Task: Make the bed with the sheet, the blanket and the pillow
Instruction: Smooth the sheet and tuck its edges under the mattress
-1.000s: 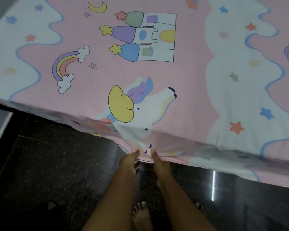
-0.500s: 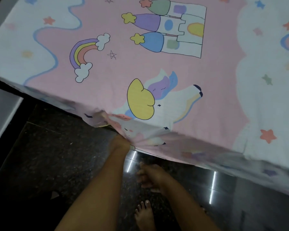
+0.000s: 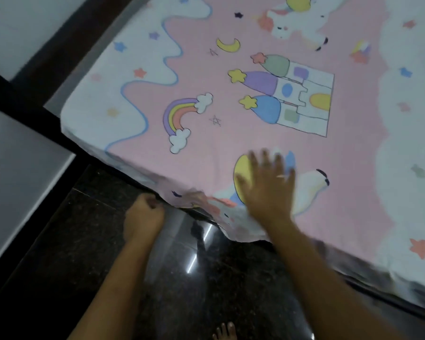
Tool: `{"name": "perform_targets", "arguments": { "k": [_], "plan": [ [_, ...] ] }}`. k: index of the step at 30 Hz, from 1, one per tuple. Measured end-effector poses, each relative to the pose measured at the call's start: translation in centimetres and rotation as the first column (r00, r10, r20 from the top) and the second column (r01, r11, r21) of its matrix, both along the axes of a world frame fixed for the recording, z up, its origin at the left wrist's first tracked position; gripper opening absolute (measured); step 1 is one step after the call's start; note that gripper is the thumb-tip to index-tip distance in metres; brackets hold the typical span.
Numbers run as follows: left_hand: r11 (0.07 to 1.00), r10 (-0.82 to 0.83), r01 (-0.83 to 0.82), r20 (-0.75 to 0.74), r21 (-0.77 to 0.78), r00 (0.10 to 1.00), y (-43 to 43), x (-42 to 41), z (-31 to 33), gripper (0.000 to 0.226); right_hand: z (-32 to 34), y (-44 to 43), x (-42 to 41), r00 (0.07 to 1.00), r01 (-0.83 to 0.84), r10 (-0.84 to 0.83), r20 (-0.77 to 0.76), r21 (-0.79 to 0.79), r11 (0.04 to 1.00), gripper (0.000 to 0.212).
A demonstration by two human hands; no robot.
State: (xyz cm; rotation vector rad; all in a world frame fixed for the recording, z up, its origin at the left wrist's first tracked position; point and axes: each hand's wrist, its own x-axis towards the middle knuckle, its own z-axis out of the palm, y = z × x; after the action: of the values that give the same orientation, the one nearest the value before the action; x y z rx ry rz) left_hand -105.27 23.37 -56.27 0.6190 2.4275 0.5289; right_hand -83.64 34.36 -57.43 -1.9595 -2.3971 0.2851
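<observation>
**Right hand goes up top to smooth the sheet**

The pink sheet (image 3: 206, 69) lies spread over the bed (image 3: 88, 62), and all the action is below the castle print (image 3: 292, 94). Down and to the left of the castle, the left hand (image 3: 142, 217) sits at the hanging hem with its fingers (image 3: 155, 204) curled tight round a pinch of cloth. That looks like an anchor, keeping the edge taut and stopping it sliding. Directly below the castle, the right hand (image 3: 268, 185) lies flat on the sheet, its fingers straight and spread and holding nothing. The palm covers the yellow wing of the unicorn print (image 3: 309, 190). The hand is motion-blurred, so I'd call this a smoothing stroke, pressing out the bunched fabric near the hem.

A second ago both hands pinched the hem side by side. Half a second ago the right hand had let go and hung loose over the dark floor (image 3: 59, 241), and now it is on top of the bed. The view has swung too, bringing in the bed's corner far left of the castle. No blanket or pillow is in sight.
</observation>
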Motion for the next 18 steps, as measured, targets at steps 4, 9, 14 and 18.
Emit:
{"name": "perform_targets", "arguments": {
  "k": [4,9,14,18],
  "plan": [
    [0.98,-0.009,0.02,-0.058,0.199,0.998,2.3,-2.1,4.6,0.027,1.3,-5.5,-11.1,0.882,-0.458,0.446,-0.153,-0.056,0.887,0.068],
    [0.961,-0.083,0.119,-0.147,0.25,0.986,5.4,-7.3,7.3,0.038,4.3,-1.5,-14.0,0.671,-0.684,0.614,-0.416,-0.029,0.729,0.062],
    [0.899,-0.296,0.379,-0.332,0.221,0.896,7.6,-12.0,6.3,0.046,2.3,10.0,-5.7,0.966,-0.117,0.097,-0.241,-0.067,0.991,0.08],
    [0.742,-0.637,0.658,-0.436,-0.125,0.636,9.2,-14.2,4.4,0.068,0.5,11.0,-9.3,0.999,-0.042,0.041,-0.015,-0.074,0.996,0.084]
  ]
}}
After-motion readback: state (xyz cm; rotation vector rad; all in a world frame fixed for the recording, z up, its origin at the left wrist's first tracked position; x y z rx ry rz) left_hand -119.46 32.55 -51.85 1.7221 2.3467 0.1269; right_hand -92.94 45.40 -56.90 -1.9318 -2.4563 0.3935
